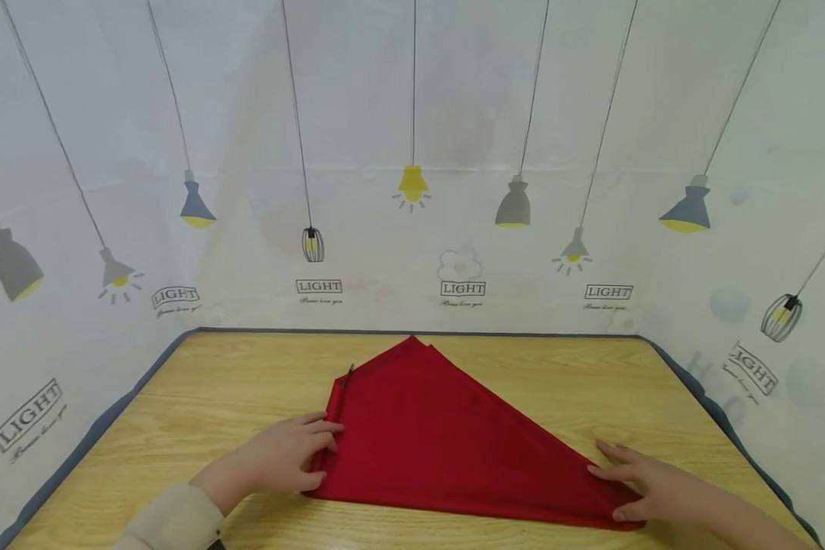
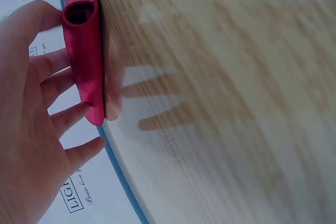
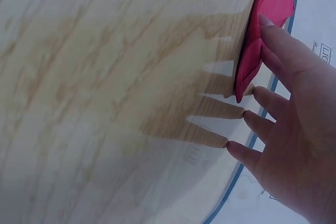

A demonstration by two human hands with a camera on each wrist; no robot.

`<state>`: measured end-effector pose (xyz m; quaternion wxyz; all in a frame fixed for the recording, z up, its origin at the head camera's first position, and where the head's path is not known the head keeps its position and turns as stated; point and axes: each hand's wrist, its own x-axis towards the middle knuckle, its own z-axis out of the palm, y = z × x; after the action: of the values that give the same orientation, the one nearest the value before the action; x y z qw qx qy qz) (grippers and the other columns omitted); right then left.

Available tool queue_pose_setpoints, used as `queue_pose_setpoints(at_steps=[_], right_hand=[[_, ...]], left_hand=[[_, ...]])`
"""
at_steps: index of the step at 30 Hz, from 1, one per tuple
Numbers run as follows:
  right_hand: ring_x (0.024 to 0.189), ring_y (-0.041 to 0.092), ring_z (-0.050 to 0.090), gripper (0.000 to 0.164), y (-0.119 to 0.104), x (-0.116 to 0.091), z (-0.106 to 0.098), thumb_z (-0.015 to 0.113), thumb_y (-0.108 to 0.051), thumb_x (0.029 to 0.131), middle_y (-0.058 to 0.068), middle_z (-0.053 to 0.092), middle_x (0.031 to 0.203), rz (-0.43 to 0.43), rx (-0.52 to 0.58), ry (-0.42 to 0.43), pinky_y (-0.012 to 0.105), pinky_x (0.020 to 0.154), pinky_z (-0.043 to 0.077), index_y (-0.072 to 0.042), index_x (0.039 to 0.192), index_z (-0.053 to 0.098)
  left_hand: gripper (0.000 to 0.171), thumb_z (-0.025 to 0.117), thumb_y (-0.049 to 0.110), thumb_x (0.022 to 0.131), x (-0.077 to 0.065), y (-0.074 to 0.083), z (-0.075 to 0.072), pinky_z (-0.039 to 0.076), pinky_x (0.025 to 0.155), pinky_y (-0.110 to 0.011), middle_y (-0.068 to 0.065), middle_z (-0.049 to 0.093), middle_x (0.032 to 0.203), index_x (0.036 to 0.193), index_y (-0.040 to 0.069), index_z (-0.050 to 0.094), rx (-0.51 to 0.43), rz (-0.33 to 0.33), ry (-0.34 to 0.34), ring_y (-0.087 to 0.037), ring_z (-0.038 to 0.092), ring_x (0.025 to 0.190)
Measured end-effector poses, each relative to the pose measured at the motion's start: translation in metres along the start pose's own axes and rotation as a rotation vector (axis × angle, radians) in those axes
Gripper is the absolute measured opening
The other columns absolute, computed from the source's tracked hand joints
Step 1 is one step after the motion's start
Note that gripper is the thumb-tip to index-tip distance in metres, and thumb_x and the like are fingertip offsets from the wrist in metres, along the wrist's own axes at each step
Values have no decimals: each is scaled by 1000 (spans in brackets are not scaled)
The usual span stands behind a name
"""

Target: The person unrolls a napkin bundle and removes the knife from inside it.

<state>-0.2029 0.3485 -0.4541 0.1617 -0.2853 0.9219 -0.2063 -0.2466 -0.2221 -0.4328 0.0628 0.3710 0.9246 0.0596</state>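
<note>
A red folded cloth (image 1: 440, 435) lies on the wooden table, wide at the left with a peak at the back and narrowing to a tip at the right. My left hand (image 1: 285, 454) rests at its left edge, fingers spread over the fabric and thumb at the near corner. In the left wrist view, the cloth (image 2: 86, 82) shows a rolled, hollow fold near the thumb. At the narrow tip, my right hand (image 1: 660, 485) touches the cloth with spread fingers. The right wrist view shows the right thumb (image 3: 273, 27) on the fabric, with other fingertips on the table.
A thin dark strip (image 1: 347, 374) lies at the cloth's upper left edge. The wood-grain table (image 1: 247, 367) has a blue-grey border (image 1: 137, 386). Behind and beside it hangs a pale sheet (image 1: 371, 99) printed with lamps and the word LIGHT.
</note>
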Motion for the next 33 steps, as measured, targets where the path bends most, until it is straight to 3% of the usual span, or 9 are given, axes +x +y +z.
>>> queue_pose_setpoints(at_steps=[5, 12, 23, 28, 33], right_hand=[[128, 61, 26, 62, 0, -2, -2, 70, -44, 85, 34, 31, 147, 16, 6, -8, 40, 95, 45, -12, 136, 58], [126, 63, 27, 61, 1, -2, -2, 69, -45, 86, 35, 33, 145, -16, -3, 1, 37, 95, 46, -13, 137, 58], [128, 63, 23, 58, 0, -7, -5, 70, -38, 86, 35, 31, 147, 27, 40, -21, 40, 95, 46, -12, 137, 58], [128, 64, 22, 56, 1, -9, -6, 72, -36, 86, 35, 31, 146, 47, 25, -23, 46, 95, 46, -13, 136, 59], [125, 65, 25, 56, 7, -14, -4, 71, -37, 86, 38, 32, 143, 21, 0, -7, 39, 94, 47, -14, 136, 59]], left_hand=[[42, 68, 56, 84, 0, 0, 1, 39, 103, -50, -4, 51, 137, 106, 20, 63, -1, -5, 0, -34, 39, 132], [38, 69, 56, 83, 0, -1, 1, 39, 103, -50, -6, 53, 133, 97, 21, 60, -13, -27, -13, -34, 40, 131], [19, 70, 29, 84, 3, -9, 5, 39, 103, -51, -5, 52, 137, 100, 24, 60, -29, -10, -11, -38, 40, 132], [23, 66, 22, 83, 2, -8, 5, 38, 103, -52, -6, 53, 137, 106, 20, 63, -8, 18, 6, -41, 41, 131], [34, 59, 15, 81, 0, -7, 4, 39, 103, -51, -7, 53, 137, 114, 18, 64, 19, 36, 16, -40, 42, 130]])
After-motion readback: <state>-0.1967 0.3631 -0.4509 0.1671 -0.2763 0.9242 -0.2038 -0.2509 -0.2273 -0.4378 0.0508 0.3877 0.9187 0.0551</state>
